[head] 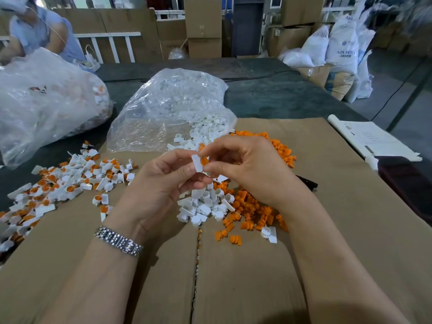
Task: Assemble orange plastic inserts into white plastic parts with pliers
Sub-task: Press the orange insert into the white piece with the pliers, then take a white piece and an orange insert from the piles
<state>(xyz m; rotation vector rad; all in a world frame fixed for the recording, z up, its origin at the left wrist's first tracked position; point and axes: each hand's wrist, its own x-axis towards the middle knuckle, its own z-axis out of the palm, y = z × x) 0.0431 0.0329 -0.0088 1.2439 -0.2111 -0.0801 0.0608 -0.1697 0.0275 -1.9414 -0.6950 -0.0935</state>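
A flat brown cardboard sheet [315, 230] covers the near tabletop. A clear plastic bag of white parts [173, 106] lies toward its far edge. Above the sheet's middle, the left hand [161, 183] pinches a small white plastic part [197, 163], while the right hand [245, 164] pinches a small orange plastic insert [204, 160] against it.

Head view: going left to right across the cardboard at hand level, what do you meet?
Pile of assembled white-and-orange parts → left hand → white part it pinches → orange insert → right hand → rolled paper sheet.
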